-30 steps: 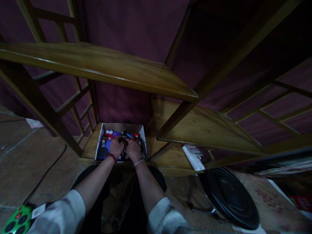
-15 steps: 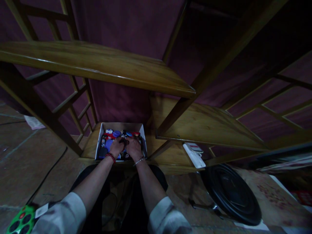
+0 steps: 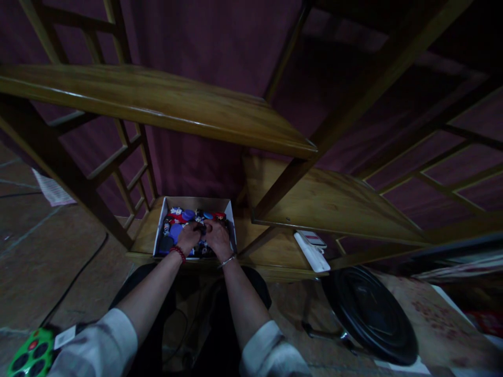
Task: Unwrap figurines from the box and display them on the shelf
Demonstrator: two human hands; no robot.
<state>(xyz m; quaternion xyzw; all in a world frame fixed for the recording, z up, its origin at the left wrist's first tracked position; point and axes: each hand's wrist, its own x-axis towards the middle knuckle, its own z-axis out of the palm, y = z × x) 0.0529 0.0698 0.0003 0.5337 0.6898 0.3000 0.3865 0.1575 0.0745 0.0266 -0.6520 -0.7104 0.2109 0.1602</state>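
A shallow white cardboard box [image 3: 159, 230] sits on the low wooden shelf. It is filled with small colourful pieces, among them a blue-purple round piece [image 3: 175, 231], a similar one [image 3: 188, 214] behind it, and red and black patterned ones. My left hand [image 3: 189, 236], with a red beaded bracelet at the wrist, is over the box with its fingers curled. My right hand [image 3: 217, 236], with a silver bracelet, faces it, fingers bent inward. Both sets of fingertips meet around something small and dark, too dim to name.
An upper wooden shelf [image 3: 157, 102] juts out above the box. To the right, a white power strip or case [image 3: 311, 252] and a phone [image 3: 314, 239] lie on the low shelf. A round black stool [image 3: 369, 314] stands right; a green object [image 3: 31, 353] lies lower left.
Both hands stay together over the box; the right fingers have shifted slightly. The view has moved a little, otherwise the box and its surroundings look the same.
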